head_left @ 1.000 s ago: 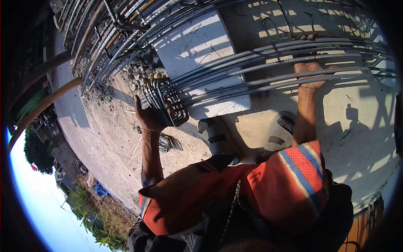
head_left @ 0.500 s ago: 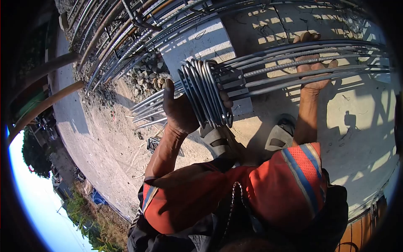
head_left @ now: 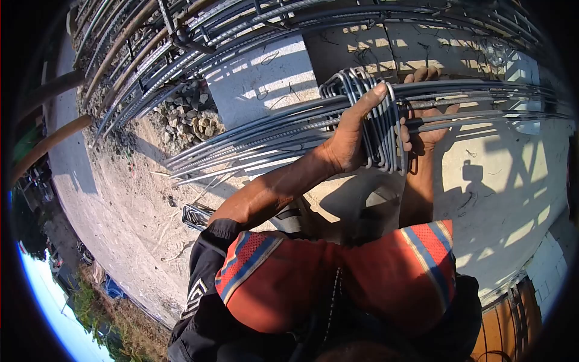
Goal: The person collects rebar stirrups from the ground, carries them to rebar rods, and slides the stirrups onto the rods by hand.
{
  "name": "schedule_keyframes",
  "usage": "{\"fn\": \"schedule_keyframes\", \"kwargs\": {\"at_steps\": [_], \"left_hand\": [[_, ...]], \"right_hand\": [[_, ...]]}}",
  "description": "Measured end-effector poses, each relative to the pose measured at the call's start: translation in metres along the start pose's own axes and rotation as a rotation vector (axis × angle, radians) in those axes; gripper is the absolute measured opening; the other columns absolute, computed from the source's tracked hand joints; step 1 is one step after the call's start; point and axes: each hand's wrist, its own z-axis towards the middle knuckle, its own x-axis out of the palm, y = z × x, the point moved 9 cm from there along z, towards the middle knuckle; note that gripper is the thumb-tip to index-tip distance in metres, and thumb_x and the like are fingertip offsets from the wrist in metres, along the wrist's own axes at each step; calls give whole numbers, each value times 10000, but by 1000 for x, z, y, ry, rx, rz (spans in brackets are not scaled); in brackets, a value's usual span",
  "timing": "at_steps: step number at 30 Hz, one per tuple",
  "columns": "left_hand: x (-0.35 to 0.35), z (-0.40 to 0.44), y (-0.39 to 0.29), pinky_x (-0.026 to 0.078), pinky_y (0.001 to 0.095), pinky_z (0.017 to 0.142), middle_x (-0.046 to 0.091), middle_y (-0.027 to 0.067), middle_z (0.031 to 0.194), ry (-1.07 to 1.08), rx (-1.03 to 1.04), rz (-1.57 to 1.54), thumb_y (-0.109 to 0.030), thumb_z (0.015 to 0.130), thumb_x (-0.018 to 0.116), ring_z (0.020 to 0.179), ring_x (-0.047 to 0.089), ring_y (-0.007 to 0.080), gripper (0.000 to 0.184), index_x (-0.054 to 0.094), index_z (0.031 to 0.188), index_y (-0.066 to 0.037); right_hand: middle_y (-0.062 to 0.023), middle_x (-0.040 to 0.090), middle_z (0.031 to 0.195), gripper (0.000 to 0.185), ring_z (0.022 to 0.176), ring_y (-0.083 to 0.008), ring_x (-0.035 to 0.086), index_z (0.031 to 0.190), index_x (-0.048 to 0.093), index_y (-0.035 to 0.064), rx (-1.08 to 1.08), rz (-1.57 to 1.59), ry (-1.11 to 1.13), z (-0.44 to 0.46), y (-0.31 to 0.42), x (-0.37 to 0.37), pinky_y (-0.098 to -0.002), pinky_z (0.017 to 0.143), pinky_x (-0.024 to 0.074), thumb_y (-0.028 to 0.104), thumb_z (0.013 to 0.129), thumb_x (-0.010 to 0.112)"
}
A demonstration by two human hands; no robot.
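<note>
Several bent steel stirrups hang in a close bunch around a bundle of long steel bars. My left hand grips the bunch from the left side, thumb up over the top and fingertips showing on its right side. Right beside it, my right hand supports the bars from beneath, fingers curling up on the far side and thumb on the near side. The bars run through the stirrups and past both hands; the stirrups hide part of them.
A tied rebar cage stretches across the far side. Beneath it lie gravel and a pale slab. More bent stirrups rest on the ground at left. Wooden poles jut in from the left edge.
My left hand has moved the stirrups rightward along the bars, close to my right hand. More bar length now shows to the left of the bunch. My right hand still supports the bars.
</note>
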Motion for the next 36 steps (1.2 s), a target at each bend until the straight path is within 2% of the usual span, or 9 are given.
{"fn": "schedule_keyframes", "kwargs": {"at_steps": [4, 8, 14, 16, 17, 20, 26, 30, 36], "left_hand": [[21, 28, 12, 559, 312, 570, 574, 84, 690, 150, -80, -112, -554, 819, 531, 633, 641, 186, 572, 561, 917, 8], [-2, 41, 21, 556, 384, 664, 611, 90, 747, 96, -76, -192, -589, 825, 488, 655, 638, 215, 582, 595, 909, -23], [-11, 45, 35, 548, 377, 656, 637, 136, 804, 127, -78, -270, -612, 830, 455, 748, 639, 250, 622, 576, 930, -11], [-8, 45, 32, 526, 389, 744, 644, 130, 841, 160, -84, -355, -592, 848, 440, 834, 627, 257, 596, 580, 967, -25], [-6, 40, 33, 509, 392, 792, 646, 127, 867, 158, -120, -412, -579, 858, 433, 881, 618, 259, 577, 581, 987, -37], [-4, 38, 30, 477, 389, 852, 609, 133, 1047, 182, -85, -318, -558, 878, 416, 981, 578, 239, 532, 564, 1027, -69], [-5, 31, 35, 407, 386, 928, 560, 89, 1107, 285, -138, -34, -514, 889, 450, 1044, 519, 230, 504, 533, 1118, -74], [0, 31, 42, 358, 359, 951, 541, 52, 1107, 376, -103, 159, -489, 895, 466, 1053, 489, 188, 474, 516, 1145, -90], [8, -22, 10, 264, 369, 1045, 417, 168, 1313, 480, 209, 380, -471, 868, 519, 1264, 334, 261, 657, 433, 1267, 44]], "right_hand": [[-144, 415, 1302, 689, 1202, -257, 363, 1298, 362, -12, 17, -90, -97, 2, -2, -11, -431, 1028, 251, 520, 868, 454], [-136, 436, 1278, 650, 1149, -240, 407, 1281, 385, -12, -51, -246, -270, -10, 18, -25, -412, 981, 300, 503, 887, 419], [-123, 466, 1241, 601, 1069, -214, 472, 1255, 421, -13, -411, -976, -950, -106, 73, -18, -385, 910, 372, 479, 915, 367], [-119, 500, 1154, 530, 1064, -211, 483, 1254, 429, -4, -691, -1733, -670, -127, 60, 50, -335, 881, 410, 388, 898, 450], [-133, 487, 1175, 650, 1083, -230, 472, 1270, 418, -8, -549, -2207, -409, -115, 29, 79, -351, 886, 415, 431, 818, 578], [-193, 436, 1205, 806, 1151, -380, 430, 1259, 415, -15, -117, -2646, -99, -80, -42, 92, -432, 968, 367, 356, 635, 764], [-248, 449, 1161, 712, 1122, -415, 446, 1255, 352, 9, 179, -2619, -382, -66, -43, 87, -432, 942, 389, 127, 633, 678], [-274, 505, 1110, 704, 1038, -467, 483, 1256, 312, 58, -56, -2655, -303, -66, -35, 83, -476, 877, 414, -17, 616, 595], [-224, 605, 904, 580, 928, -406, 566, 1163, 418, 56, 68, -2743, -390, -45, 15, 80, -465, 784, 458, 89, 636, 656]]}}
